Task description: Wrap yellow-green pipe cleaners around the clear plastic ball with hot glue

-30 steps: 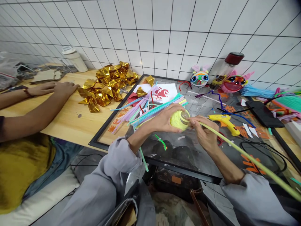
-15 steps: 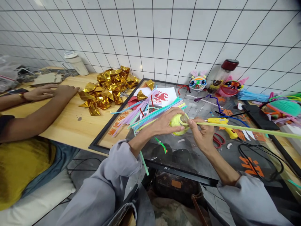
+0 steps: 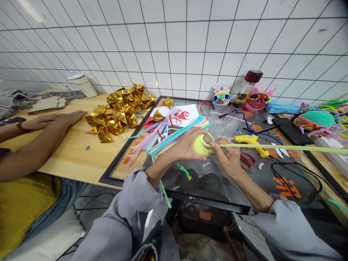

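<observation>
My left hand is wrapped round a roundish form wound with yellow pipe cleaner; a see-through part shows at its right end. Thumb and fingers of my right hand pinch a long yellow pipe cleaner close to that form, and its free length stretches off to the right. Under and behind my left hand lies a bundle of pastel pipe cleaners. A yellow glue gun and red-handled scissors lie just beyond my right hand.
Folded gold paper pieces are heaped at the left, beside a co-worker's forearms. Two decorated animal heads and a red-lidded bottle stand by the wall. Black cable loops at the right, near more pipe cleaners.
The wound form has turned slightly in my left hand, showing more of its yellow side. My right hand still pinches the strand. The whole view has shifted a little.
</observation>
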The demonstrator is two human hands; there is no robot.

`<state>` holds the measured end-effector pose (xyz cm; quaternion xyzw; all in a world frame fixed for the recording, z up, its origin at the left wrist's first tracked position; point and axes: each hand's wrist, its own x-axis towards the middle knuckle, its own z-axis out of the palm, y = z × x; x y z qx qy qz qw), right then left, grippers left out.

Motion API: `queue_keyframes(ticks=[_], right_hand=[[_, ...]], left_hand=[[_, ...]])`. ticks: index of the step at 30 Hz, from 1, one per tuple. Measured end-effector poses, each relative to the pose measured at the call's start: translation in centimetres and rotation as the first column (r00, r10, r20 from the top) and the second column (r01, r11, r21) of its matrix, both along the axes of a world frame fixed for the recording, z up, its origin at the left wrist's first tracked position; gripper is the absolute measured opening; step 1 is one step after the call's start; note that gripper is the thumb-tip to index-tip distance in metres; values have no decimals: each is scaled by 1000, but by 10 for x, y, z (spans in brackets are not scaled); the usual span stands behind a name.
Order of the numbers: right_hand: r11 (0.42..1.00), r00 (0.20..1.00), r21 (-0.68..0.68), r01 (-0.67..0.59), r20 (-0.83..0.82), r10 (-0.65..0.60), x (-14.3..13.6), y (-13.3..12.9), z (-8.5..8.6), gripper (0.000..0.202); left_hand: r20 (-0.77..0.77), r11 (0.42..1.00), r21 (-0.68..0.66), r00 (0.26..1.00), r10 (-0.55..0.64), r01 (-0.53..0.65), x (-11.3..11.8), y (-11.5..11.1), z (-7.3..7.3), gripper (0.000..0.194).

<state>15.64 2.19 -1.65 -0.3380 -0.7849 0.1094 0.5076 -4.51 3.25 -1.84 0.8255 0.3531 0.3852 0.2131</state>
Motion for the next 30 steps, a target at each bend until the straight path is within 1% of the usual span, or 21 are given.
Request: queue_keyframes(ticks=[3, 5, 6, 7, 8, 9, 10, 11, 12, 13, 15, 16, 17, 18, 19, 20, 22, 24, 27, 28, 30], right_hand=[[996, 994, 48, -74, 78, 70, 4, -1, -3, 34], [981, 975, 107, -164, 168, 145, 8, -1, -3, 26], [973, 963, 126, -194, 215, 164, 11, 0, -4, 22], [971, 954, 135, -198, 256, 159, 14, 2, -3, 19], [977, 951, 141, -161, 288, 115, 19, 6, -3, 17], [987, 949, 136, -88, 311, 41, 25, 11, -3, 15], [989, 947, 146, 16, 315, -61, 32, 17, -3, 16], [969, 925, 168, 181, 306, -226, 41, 24, -3, 19], [944, 902, 166, 284, 287, -322, 51, 32, -4, 21], [919, 881, 165, 357, 269, -390, 63, 40, -6, 25], [853, 812, 148, 500, 261, -521, 86, 55, -13, 37], [775, 710, 134, 617, 329, -622, 98, 61, -18, 43], [712, 618, 114, 693, 414, -668, 109, 67, -24, 48], [673, 555, 87, 735, 493, -670, 118, 71, -29, 50], [643, 516, 48, 764, 553, -654, 127, 75, -35, 51], [622, 499, 6, 783, 591, -634, 134, 78, -40, 49], [615, 505, -19, 788, 593, -628, 143, 84, -47, 44], [618, 534, -47, 784, 559, -634, 149, 90, -51, 48], [676, 626, -53, 735, 434, -648, 152, 96, -51, 61], [696, 659, -56, 715, 385, -646, 152, 96, -49, 61], [750, 731, -60, 659, 286, -619, 152, 96, -43, 54]], left_hand=[[3, 999, 41, 1000, 11, -11, 0, -1, -2, 69], [1, 999, 42, 1000, 15, -15, -1, -2, -3, 68], [7, 999, 37, 999, 35, -35, -1, -2, -3, 67], [8, 998, 28, 998, 57, -57, -1, -2, -3, 67], [8, 997, 10, 997, 76, -76, -1, -2, -3, 66], [8, 996, -10, 996, 90, -90, -1, -3, -2, 67], [9, 994, -35, 995, 103, -103, -1, -3, -1, 68], [12, 991, -62, 993, 117, -116, -1, -4, 0, 69], [14, 988, -90, 991, 130, -129, 0, -5, 1, 70], [17, 983, -117, 989, 146, -143, 0, -5, 2, 71], [16, 971, -167, 984, 177, -172, 1, -6, 5, 71], [12, 965, -191, 983, 184, -179, 1, -7, 5, 71], [11, 959, -214, 981, 193, -186, 1, -7, 6, 71], [11, 953, -234, 979, 202, -193, 2, -7, 7, 70], [22, 947, -248, 976, 216, -204, 2, -6, 7, 70], [31, 943, -257, 973, 227, -212, 2, -6, 7, 72], [26, 940, -272, 974, 223, -208, 2, -5, 8, 72], [32, 941, -265, 973, 228, -211, 3, -5, 8, 72], [23, 939, -267, 973, 231, -217, 3, -5, 9, 70], [20, 937, -268, 971, 237, -223, 3, -5, 9, 71], [19, 934, -269, 968, 251, -237, 4, -4, 9, 71]])
